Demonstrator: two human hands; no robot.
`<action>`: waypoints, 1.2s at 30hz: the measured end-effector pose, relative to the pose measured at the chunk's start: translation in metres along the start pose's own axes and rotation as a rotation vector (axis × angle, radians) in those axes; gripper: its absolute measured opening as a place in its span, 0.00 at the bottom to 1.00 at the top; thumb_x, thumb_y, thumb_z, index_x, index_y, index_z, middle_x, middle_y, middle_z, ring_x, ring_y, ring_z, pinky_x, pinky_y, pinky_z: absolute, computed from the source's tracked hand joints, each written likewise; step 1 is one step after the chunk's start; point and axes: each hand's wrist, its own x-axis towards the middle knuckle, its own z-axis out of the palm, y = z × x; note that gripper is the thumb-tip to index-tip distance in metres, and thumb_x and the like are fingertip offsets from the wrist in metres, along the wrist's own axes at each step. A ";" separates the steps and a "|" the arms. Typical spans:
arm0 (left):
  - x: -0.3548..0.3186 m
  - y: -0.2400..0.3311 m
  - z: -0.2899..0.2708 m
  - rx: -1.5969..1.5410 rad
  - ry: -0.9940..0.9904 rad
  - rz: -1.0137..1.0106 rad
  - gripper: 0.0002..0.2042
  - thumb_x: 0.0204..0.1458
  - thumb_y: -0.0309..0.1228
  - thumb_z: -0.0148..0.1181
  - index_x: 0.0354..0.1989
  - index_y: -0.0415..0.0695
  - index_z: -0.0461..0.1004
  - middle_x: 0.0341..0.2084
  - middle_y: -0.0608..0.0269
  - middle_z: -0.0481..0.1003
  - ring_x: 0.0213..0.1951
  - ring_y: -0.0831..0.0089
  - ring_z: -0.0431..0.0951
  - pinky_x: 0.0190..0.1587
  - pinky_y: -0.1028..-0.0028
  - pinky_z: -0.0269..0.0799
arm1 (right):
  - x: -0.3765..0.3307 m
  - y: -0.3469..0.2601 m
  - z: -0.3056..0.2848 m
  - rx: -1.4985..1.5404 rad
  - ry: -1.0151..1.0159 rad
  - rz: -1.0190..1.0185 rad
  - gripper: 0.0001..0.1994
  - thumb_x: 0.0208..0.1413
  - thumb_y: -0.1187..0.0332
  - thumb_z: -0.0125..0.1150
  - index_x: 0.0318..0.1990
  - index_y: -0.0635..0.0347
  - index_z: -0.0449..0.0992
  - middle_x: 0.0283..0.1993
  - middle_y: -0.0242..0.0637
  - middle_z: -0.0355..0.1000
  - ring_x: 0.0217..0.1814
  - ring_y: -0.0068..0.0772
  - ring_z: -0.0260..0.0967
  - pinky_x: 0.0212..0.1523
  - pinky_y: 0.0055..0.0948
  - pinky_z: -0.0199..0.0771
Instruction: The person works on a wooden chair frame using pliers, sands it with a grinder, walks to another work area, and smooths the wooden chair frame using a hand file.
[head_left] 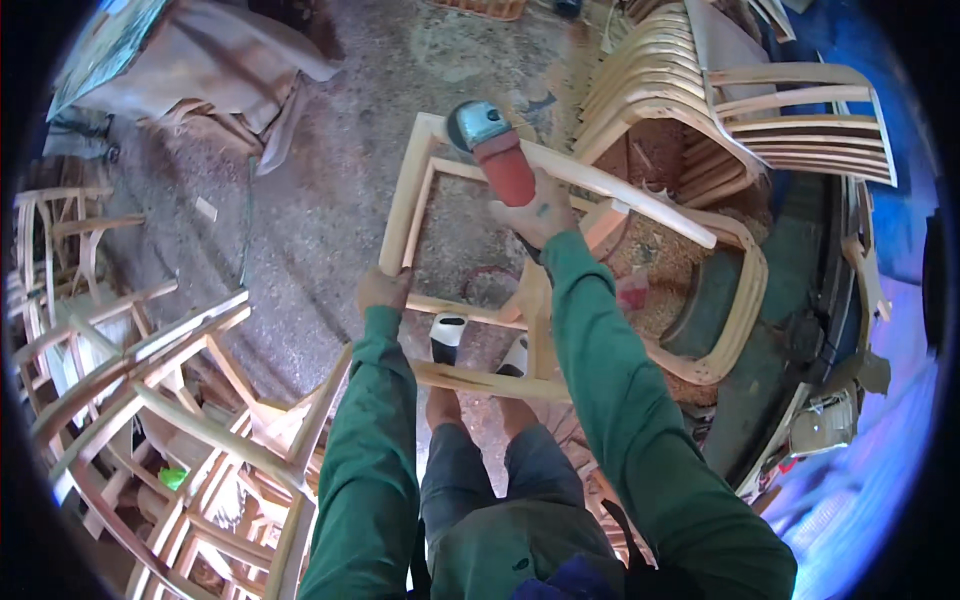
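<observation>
A pale wooden chair frame (405, 205) with curved arms is tilted up in front of me above my feet. My left hand (384, 288) is closed round its left side rail. In my right hand (540, 212) is an angle grinder (505, 168) with a red body and a silver-grey head, gripped round the body. The grinder's dark round disc lies at the far top rail, close to the frame's far left corner. Whether the disc touches the wood, I cannot tell. My right forearm hides part of the frame's right side.
Several curved wooden frames (640, 95) are stacked at the far right, with sawdust (660, 300) below them. Unfinished wooden chair parts (190, 415) crowd the left side. A brown cloth (215, 75) drapes something at the far left. Blue sheeting (880, 420) hangs on the right.
</observation>
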 end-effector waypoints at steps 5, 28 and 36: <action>-0.004 0.005 0.001 -0.025 0.007 0.035 0.28 0.39 0.53 0.67 0.34 0.36 0.80 0.30 0.40 0.79 0.36 0.46 0.81 0.39 0.54 0.75 | -0.040 0.057 -0.063 -0.012 -0.014 0.214 0.39 0.35 0.48 0.71 0.54 0.61 0.69 0.49 0.51 0.74 0.49 0.52 0.74 0.50 0.44 0.72; 0.041 -0.045 0.050 -0.231 -0.010 0.142 0.24 0.40 0.45 0.70 0.33 0.33 0.77 0.19 0.57 0.76 0.20 0.68 0.76 0.26 0.65 0.71 | -0.201 0.332 -0.280 0.331 0.399 0.522 0.24 0.43 0.55 0.74 0.43 0.63 0.76 0.34 0.35 0.75 0.32 0.25 0.74 0.31 0.28 0.76; 0.080 -0.075 0.025 0.013 -0.027 0.036 0.34 0.33 0.50 0.75 0.43 0.36 0.74 0.32 0.51 0.78 0.35 0.59 0.79 0.38 0.60 0.72 | -0.195 0.260 -0.242 0.488 0.360 0.471 0.22 0.43 0.56 0.74 0.42 0.62 0.78 0.33 0.32 0.76 0.32 0.21 0.72 0.32 0.27 0.74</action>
